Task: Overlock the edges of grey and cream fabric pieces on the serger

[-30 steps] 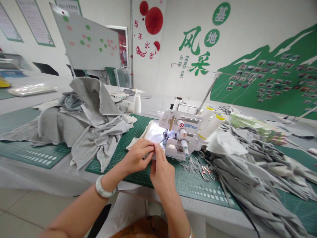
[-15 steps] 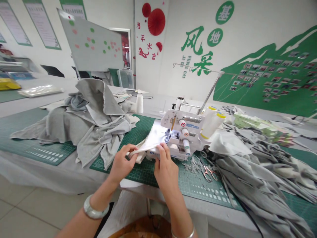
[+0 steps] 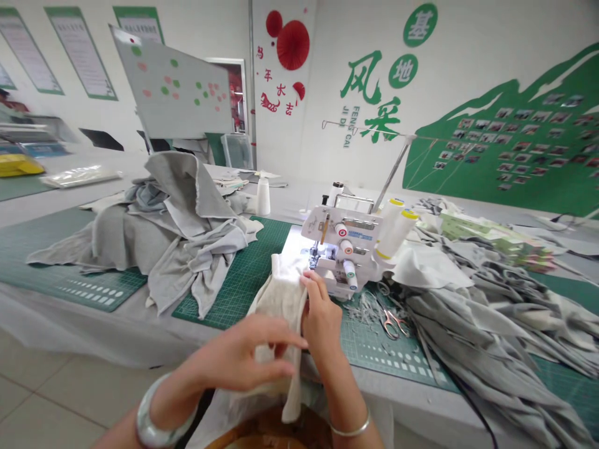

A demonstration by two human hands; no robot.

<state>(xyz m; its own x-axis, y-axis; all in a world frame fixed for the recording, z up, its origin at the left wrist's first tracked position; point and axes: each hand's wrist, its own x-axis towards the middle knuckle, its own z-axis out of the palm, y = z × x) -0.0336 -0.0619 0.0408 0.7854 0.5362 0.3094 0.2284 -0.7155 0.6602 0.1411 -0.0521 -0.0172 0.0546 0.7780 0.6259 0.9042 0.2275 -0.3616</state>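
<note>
Cream cloth gripped at edge by right hand; left hand angled across it, thumb and fingers apart.

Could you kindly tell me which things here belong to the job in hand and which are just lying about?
In the job, apparently:
cream cloth, edge in the right hand, left hand in front of it
sewing machine
yellow-tipped thread cones beside it

Apparently lying about:
scissors
lone thread cone
plastic packet
grey cloth heap, left
</note>
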